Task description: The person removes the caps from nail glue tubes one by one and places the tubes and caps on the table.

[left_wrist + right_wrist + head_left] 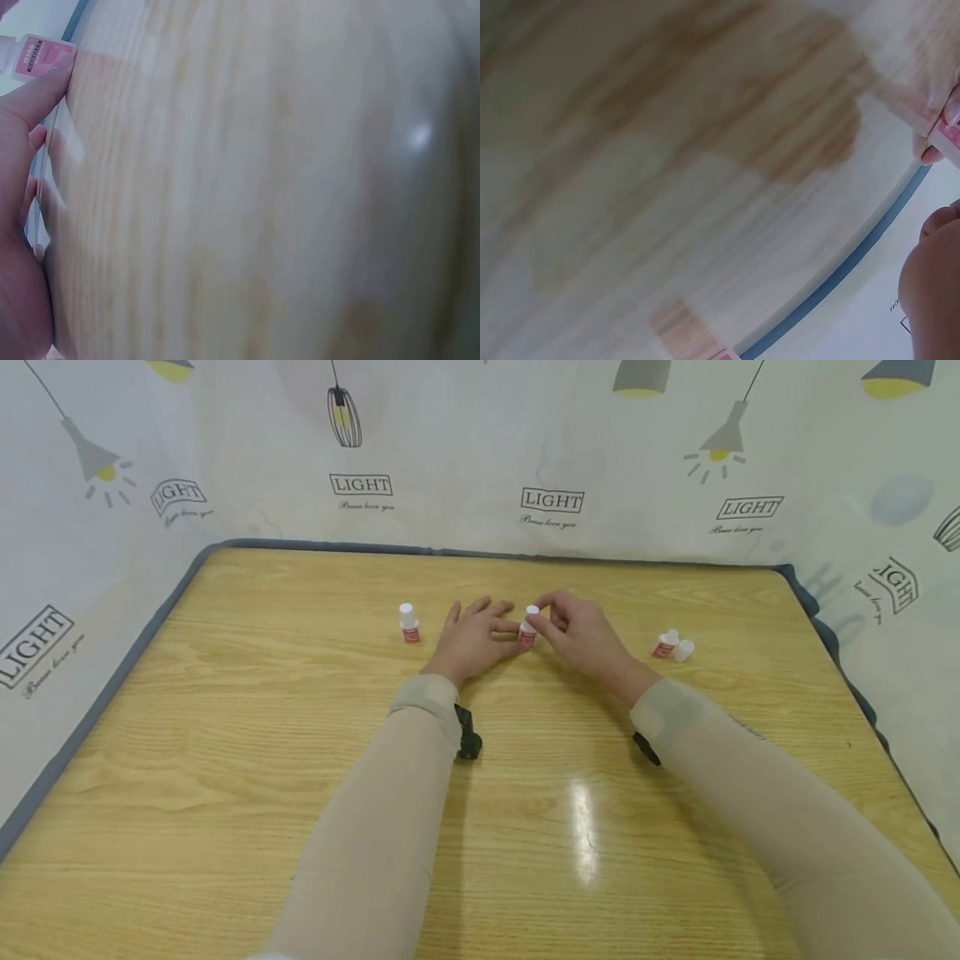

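A small white bottle with a red label (527,637) stands on the table between both hands in the head view. My left hand (476,639) lies low beside it and pinches its lower part between thumb and index finger, the other fingers spread. In the left wrist view the thumb presses against the bottle's pink-looking label (43,56). From the other side, my right hand (581,631) pinches the white cap (532,610) with thumb and index finger. The right wrist view catches only part of the right hand (937,281) and a sliver of the label (950,133).
A similar capped bottle (409,625) stands left of the left hand. To the right, another red-labelled bottle (664,645) has a small white piece (684,650) beside it. A wooden table (225,735) with dark blue edging meets a lamp-patterned backdrop (450,460).
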A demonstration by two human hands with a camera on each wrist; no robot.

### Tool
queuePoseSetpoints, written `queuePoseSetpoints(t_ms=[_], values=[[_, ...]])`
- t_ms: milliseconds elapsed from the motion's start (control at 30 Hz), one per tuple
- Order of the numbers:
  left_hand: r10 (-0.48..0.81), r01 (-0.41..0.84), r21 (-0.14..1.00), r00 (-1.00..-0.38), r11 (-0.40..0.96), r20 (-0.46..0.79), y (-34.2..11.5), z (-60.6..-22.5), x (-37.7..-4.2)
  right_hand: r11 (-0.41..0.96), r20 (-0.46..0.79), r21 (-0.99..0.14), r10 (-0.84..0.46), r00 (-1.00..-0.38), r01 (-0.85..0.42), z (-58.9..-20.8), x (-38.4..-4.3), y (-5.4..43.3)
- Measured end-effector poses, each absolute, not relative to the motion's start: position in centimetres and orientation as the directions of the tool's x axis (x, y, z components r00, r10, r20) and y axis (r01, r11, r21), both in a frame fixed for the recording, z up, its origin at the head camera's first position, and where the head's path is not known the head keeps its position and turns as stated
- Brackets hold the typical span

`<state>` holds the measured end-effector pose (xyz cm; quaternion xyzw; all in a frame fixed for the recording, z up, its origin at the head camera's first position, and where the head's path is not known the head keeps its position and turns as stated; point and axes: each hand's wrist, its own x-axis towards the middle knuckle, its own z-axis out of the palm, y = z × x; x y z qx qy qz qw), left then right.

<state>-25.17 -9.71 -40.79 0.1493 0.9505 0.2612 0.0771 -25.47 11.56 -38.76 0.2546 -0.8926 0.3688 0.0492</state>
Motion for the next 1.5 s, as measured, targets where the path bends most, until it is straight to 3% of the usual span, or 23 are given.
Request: queuePoseSetpoints(t_ms=[367, 733, 1200, 1500], values=[[0.325, 0.244, 0.517, -0.943, 0.821, -0.071, -9.68, -40.95, -25.34, 0.562, 0.31, -0.622, -0.464, -0.83, -0.546, -38.78, -25.41, 11.78], [0.326, 0.247, 0.514, -0.943, 0.822, -0.069, -9.64, -41.07, -25.44, 0.624, 0.232, -0.639, -0.402, -0.886, -0.45, -38.86, -25.36, 11.74], [0.321, 0.239, 0.515, -0.944, 0.823, -0.075, -9.63, -41.06, -25.39, 0.566, 0.276, -0.624, -0.486, -0.829, -0.539, -39.09, -25.51, 11.93], [0.318, 0.24, 0.512, -0.946, 0.825, -0.067, -9.56, -41.05, -25.41, 0.621, 0.214, -0.638, -0.425, -0.88, -0.455, -38.73, -25.2, 11.65]])
